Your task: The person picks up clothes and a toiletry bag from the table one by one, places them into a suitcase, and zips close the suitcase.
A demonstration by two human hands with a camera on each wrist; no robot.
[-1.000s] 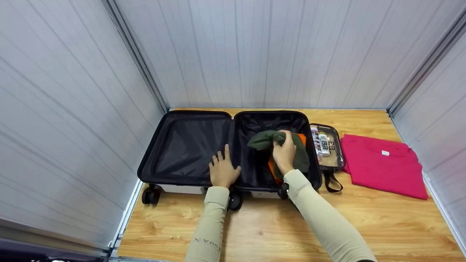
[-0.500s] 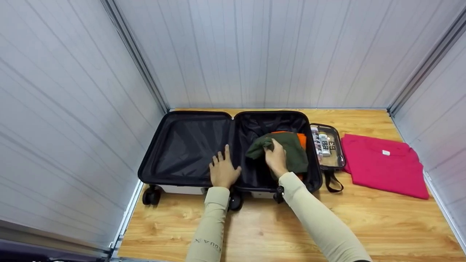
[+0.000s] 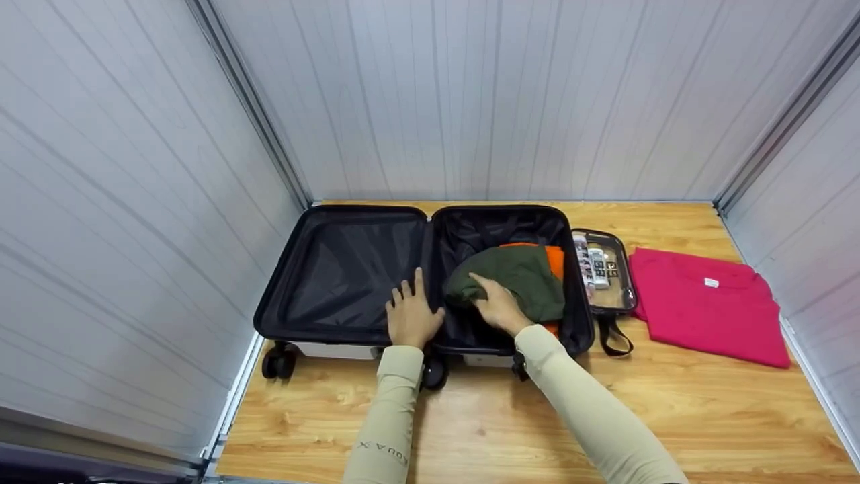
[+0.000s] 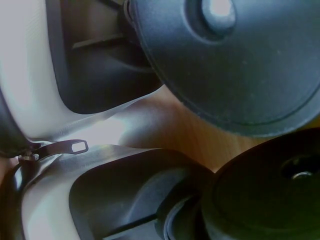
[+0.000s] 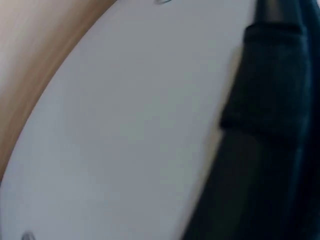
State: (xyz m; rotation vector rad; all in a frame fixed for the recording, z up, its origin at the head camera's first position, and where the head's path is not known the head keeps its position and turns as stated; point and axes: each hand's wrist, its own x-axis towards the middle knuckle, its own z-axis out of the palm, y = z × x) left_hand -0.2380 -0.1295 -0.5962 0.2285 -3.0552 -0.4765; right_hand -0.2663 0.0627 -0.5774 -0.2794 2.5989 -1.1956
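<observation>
A suitcase (image 3: 349, 269) lies spread open, its two dark-lined halves side by side. My left hand (image 3: 413, 316) rests on the front inner corner of the left half, by the hinge, fingers spread. In the right half, a dark green folded garment (image 3: 524, 275) covers most of an orange garment (image 3: 556, 261). My right hand (image 3: 502, 306) is on the green garment's left end, index finger stretched out over the cloth. Neither hand shows in the wrist views; the left one shows suitcase wheels (image 4: 240, 65) and a zipper pull (image 4: 65, 146), the right one the white shell (image 5: 120, 130).
Right of the suitcase lies a clear toiletry bag (image 3: 608, 272) with small bottles and a black strap (image 3: 613, 336). Beyond it is a folded pink shirt (image 3: 712, 309). Pale panel walls (image 3: 470, 101) enclose the wooden floor (image 3: 484, 430) at the back and sides.
My right hand pinched the lifted edge of the green garment and moved it left and down; now that end lies flat, with the finger extended over it. My left hand has stayed still.
</observation>
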